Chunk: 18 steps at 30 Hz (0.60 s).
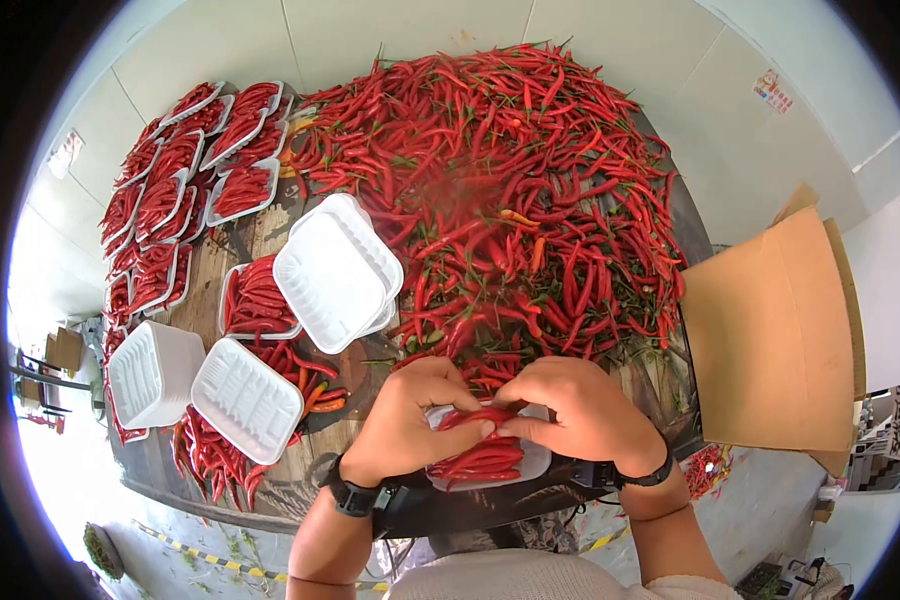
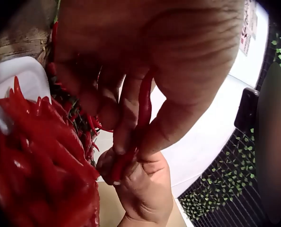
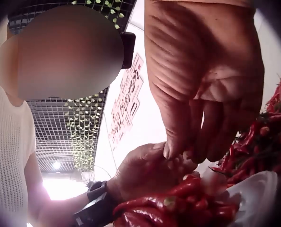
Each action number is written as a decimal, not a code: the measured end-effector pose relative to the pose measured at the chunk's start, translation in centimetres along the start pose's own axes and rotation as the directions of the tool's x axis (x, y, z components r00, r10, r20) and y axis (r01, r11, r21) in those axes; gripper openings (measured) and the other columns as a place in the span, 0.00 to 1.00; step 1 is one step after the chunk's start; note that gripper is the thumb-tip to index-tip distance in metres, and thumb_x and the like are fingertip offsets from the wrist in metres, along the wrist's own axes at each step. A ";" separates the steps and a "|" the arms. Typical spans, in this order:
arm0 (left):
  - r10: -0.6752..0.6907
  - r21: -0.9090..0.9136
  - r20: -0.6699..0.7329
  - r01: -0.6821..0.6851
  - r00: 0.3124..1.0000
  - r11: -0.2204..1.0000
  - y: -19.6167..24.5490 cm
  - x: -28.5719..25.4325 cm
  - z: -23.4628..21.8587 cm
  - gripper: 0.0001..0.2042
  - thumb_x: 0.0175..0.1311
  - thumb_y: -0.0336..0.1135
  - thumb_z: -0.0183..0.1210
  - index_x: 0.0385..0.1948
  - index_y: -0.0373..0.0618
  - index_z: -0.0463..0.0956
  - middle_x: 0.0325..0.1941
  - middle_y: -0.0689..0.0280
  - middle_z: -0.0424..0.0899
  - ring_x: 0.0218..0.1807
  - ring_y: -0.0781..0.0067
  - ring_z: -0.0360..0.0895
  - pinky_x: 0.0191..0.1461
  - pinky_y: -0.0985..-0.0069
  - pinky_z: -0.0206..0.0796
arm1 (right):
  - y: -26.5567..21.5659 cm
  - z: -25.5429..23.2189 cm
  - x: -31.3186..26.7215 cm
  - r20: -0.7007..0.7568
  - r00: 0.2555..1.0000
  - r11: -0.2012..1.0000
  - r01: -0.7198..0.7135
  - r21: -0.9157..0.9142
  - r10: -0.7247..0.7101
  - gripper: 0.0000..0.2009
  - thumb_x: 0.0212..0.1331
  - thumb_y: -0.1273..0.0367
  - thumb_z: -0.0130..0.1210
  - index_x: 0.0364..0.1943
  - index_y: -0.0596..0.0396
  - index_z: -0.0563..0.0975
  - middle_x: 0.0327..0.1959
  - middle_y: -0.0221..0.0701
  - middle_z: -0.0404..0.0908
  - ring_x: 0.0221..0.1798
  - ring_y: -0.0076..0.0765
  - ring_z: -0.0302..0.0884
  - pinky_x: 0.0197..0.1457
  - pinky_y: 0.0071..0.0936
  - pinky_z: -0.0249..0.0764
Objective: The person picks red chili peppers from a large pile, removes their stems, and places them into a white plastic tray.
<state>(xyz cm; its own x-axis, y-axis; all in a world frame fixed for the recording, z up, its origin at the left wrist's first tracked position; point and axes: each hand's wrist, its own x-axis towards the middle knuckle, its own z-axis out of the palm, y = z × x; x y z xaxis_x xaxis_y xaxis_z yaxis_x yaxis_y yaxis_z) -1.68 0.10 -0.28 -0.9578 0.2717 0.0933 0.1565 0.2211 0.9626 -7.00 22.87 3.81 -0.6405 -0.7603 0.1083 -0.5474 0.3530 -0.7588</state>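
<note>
Both hands meet over a white foam tray (image 1: 537, 462) heaped with red chili peppers (image 1: 482, 462) at the table's near edge. My left hand (image 1: 410, 420) pinches a single red chili pepper (image 2: 144, 106) between thumb and fingers, the pepper running lengthwise along them in the left wrist view. At its other end, my right hand (image 1: 582, 408) has thumb and fingertips closed on the same pepper. In the right wrist view the two hands' fingertips come together just above the glossy heap (image 3: 178, 205).
A big pile of loose chilies (image 1: 490, 150) covers the table's far side. Filled trays (image 1: 242, 190) stand stacked at the left. Nearer are stacks of bare white trays (image 1: 330, 270), another upright stack (image 1: 150, 370) and a single tray (image 1: 247, 400). A cardboard box (image 1: 775, 335) stands right.
</note>
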 end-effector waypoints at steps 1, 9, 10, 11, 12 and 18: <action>0.006 0.025 0.026 -0.006 1.000 1.000 0.1 0.0 -0.1 0.11 0.48 0.33 0.76 0.29 0.40 0.85 0.31 0.65 0.78 0.34 0.73 0.74 0.36 0.74 0.63 | 0.1 0.2 -0.1 0.028 1.000 1.000 0.007 -0.016 -0.007 0.13 0.54 0.65 0.68 0.39 0.57 0.81 0.35 0.38 0.82 0.39 0.49 0.80 0.43 0.42 0.73; -0.082 -0.074 -0.028 0.079 0.996 0.994 -0.1 0.1 -0.9 0.08 0.58 0.35 0.71 0.29 0.39 0.85 0.28 0.63 0.79 0.33 0.71 0.76 0.37 0.73 0.65 | -0.4 0.3 -0.5 0.144 0.989 0.999 -0.021 -0.040 0.026 0.11 0.52 0.66 0.67 0.34 0.54 0.78 0.28 0.36 0.81 0.35 0.49 0.81 0.38 0.44 0.73; -0.077 -0.057 -0.040 0.075 0.996 0.996 -0.1 0.2 -0.9 0.08 0.59 0.34 0.70 0.30 0.39 0.85 0.29 0.63 0.79 0.33 0.71 0.76 0.37 0.73 0.66 | -0.5 0.2 -0.5 0.145 0.989 0.999 -0.023 -0.038 0.029 0.11 0.52 0.66 0.67 0.34 0.54 0.78 0.28 0.36 0.81 0.35 0.49 0.81 0.38 0.44 0.73; -0.079 -0.059 -0.039 0.077 0.996 0.995 -0.2 0.2 -0.7 0.08 0.59 0.34 0.70 0.30 0.39 0.85 0.29 0.63 0.79 0.33 0.71 0.76 0.37 0.73 0.66 | -0.6 0.1 -0.5 0.168 0.985 0.997 -0.037 -0.068 0.048 0.10 0.52 0.66 0.67 0.33 0.54 0.77 0.28 0.36 0.81 0.35 0.49 0.80 0.38 0.44 0.73; -0.064 -0.047 -0.029 0.062 0.998 0.997 -0.3 0.2 -0.5 0.07 0.58 0.33 0.70 0.30 0.40 0.85 0.29 0.63 0.80 0.34 0.70 0.77 0.37 0.74 0.66 | -0.6 0.1 -0.5 0.189 0.980 0.994 -0.050 -0.098 0.068 0.10 0.52 0.66 0.67 0.32 0.53 0.77 0.29 0.36 0.81 0.35 0.49 0.80 0.38 0.44 0.73; -0.031 0.015 -0.007 0.031 1.000 0.999 -0.5 0.5 0.0 0.06 0.54 0.31 0.72 0.31 0.42 0.86 0.32 0.63 0.81 0.36 0.67 0.79 0.39 0.73 0.68 | -0.5 0.1 -0.5 0.210 0.977 0.994 -0.016 -0.105 0.038 0.09 0.54 0.65 0.66 0.30 0.53 0.78 0.28 0.36 0.81 0.35 0.48 0.80 0.37 0.44 0.73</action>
<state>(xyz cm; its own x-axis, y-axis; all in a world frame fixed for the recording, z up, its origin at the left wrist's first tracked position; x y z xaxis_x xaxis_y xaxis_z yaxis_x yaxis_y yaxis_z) -2.22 0.08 -0.73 -0.9639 0.2581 0.0655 0.1305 0.2432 0.9612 -6.39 23.04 4.05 -0.5336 -0.8438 -0.0576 -0.5903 0.4204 -0.6891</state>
